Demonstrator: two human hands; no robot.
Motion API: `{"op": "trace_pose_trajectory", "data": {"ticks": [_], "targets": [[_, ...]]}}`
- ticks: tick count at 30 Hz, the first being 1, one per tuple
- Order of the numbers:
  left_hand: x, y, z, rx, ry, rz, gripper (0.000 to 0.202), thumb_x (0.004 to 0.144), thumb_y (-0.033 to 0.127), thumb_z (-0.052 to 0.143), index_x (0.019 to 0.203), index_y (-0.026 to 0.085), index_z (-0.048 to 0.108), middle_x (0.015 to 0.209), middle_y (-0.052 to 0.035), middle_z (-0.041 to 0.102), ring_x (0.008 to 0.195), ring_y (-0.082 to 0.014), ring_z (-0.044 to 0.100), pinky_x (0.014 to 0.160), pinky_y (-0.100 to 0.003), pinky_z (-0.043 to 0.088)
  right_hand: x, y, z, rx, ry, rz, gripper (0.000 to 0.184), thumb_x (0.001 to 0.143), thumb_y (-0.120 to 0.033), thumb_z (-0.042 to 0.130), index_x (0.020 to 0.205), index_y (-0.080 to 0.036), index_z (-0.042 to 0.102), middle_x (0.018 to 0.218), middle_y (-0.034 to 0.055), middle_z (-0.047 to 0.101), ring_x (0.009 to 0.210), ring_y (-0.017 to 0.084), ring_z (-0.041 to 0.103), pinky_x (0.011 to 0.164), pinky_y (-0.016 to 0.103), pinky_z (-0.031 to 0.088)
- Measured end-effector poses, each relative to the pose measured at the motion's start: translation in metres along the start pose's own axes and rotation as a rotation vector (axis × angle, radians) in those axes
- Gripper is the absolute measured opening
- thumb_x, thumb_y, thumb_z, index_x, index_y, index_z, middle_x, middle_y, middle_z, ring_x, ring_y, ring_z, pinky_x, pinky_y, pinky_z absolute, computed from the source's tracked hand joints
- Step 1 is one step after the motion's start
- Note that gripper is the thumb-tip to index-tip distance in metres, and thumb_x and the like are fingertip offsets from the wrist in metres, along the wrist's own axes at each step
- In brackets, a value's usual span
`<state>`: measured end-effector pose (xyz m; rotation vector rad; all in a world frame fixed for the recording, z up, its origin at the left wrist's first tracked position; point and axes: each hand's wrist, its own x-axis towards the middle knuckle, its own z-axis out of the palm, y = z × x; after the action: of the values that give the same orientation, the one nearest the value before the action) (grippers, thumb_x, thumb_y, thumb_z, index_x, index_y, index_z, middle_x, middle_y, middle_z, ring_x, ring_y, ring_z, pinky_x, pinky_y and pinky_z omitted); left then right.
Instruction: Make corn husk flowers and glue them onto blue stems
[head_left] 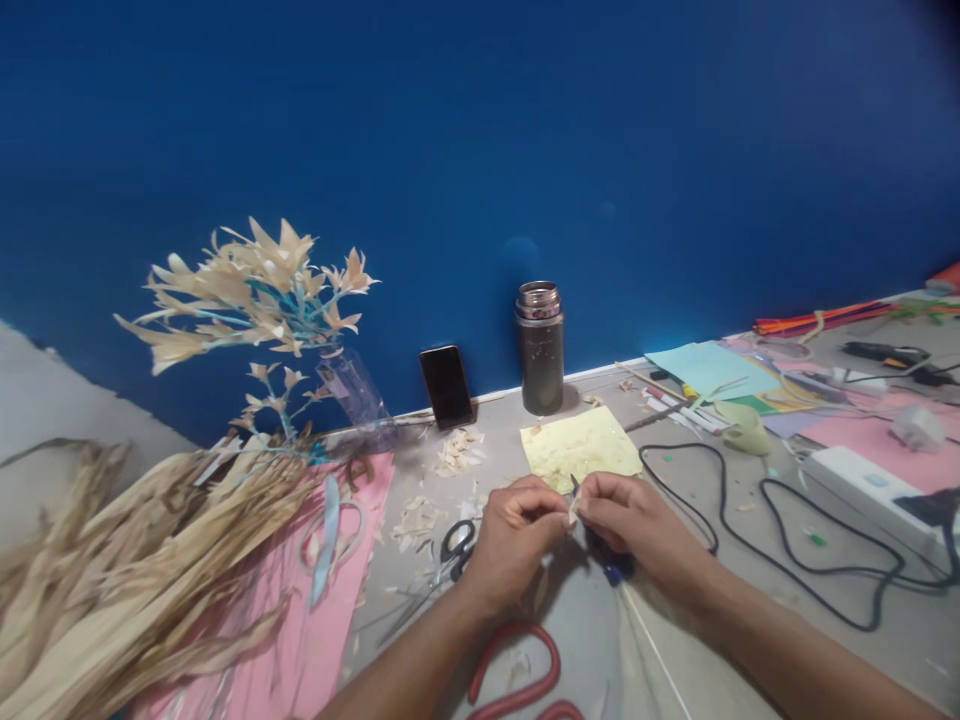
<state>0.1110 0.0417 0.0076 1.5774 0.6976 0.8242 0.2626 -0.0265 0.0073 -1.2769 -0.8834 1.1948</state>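
Just in front of the yellow paper, my left hand and my right hand meet at the fingertips. Both pinch a small pale piece, perhaps a scrap of dried husk. A dark pointed tool tip shows between the hands. Under my right palm is a dark blue-and-black handle; whether I grip it cannot be seen. A thin pale stick runs from beneath that hand toward me. Black-handled scissors lie beside my left wrist, and red-handled scissors lie nearer, between my forearms.
Dried husks heap over pink paper at left, near a bottle of husk flowers. A phone and a flask stand by the blue wall. Black cable loops toward a white power strip.
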Motion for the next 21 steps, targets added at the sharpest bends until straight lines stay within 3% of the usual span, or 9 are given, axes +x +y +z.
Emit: {"op": "trace_pose_trajectory", "data": {"ticks": [6, 10, 13, 17, 21], "targets": [[-0.001, 0.008, 0.001, 0.031, -0.065, -0.071, 0.01, 0.069, 0.017, 0.072, 0.059, 0.018, 0.073, 0.065, -0.0032, 0.062, 0.066, -0.016, 0.055, 0.066, -0.028, 0.041, -0.002, -0.007, -0.005, -0.148, -0.055, -0.119, 0.015, 0.076, -0.033, 0.067, 0.075, -0.018, 0.066, 0.062, -0.0011, 0.057, 0.056, 0.013, 0.048, 0.051, 0.026, 0.036], [0.0, 0.011, 0.001, 0.051, -0.068, -0.084, 0.01, 0.068, 0.013, 0.069, 0.059, 0.018, 0.072, 0.065, -0.0028, 0.062, 0.066, -0.0163, 0.055, 0.066, -0.028, 0.041, 0.0, -0.009, -0.009, -0.252, -0.072, -0.14, 0.018, 0.076, -0.035, 0.066, 0.069, -0.018, 0.064, 0.059, -0.0012, 0.056, 0.054, 0.013, 0.047, 0.051, 0.027, 0.035], [-0.001, 0.01, -0.001, 0.104, -0.065, -0.021, 0.013, 0.069, 0.011, 0.066, 0.062, 0.019, 0.073, 0.069, -0.0025, 0.062, 0.07, -0.0168, 0.057, 0.07, -0.028, 0.042, 0.0, -0.009, -0.01, -0.279, -0.077, -0.126, 0.019, 0.076, -0.035, 0.066, 0.067, -0.018, 0.062, 0.059, -0.0015, 0.055, 0.054, 0.013, 0.046, 0.051, 0.026, 0.033], [-0.004, 0.011, -0.001, 0.196, -0.076, 0.072, 0.015, 0.074, 0.013, 0.066, 0.067, 0.021, 0.077, 0.075, -0.0033, 0.062, 0.076, -0.0178, 0.058, 0.074, -0.028, 0.043, -0.001, -0.004, -0.007, -0.149, -0.086, -0.011, 0.018, 0.074, -0.033, 0.067, 0.065, -0.019, 0.059, 0.055, -0.0047, 0.048, 0.051, 0.011, 0.042, 0.049, 0.024, 0.03], [-0.004, 0.006, 0.0, 0.152, -0.054, 0.089, 0.015, 0.074, 0.012, 0.067, 0.068, 0.022, 0.078, 0.076, -0.0036, 0.063, 0.075, -0.0176, 0.058, 0.073, -0.028, 0.043, 0.001, 0.001, -0.006, 0.062, -0.088, 0.049, 0.025, 0.074, -0.037, 0.069, 0.062, -0.019, 0.058, 0.047, -0.0095, 0.035, 0.045, 0.007, 0.026, 0.045, 0.023, 0.016]]}}
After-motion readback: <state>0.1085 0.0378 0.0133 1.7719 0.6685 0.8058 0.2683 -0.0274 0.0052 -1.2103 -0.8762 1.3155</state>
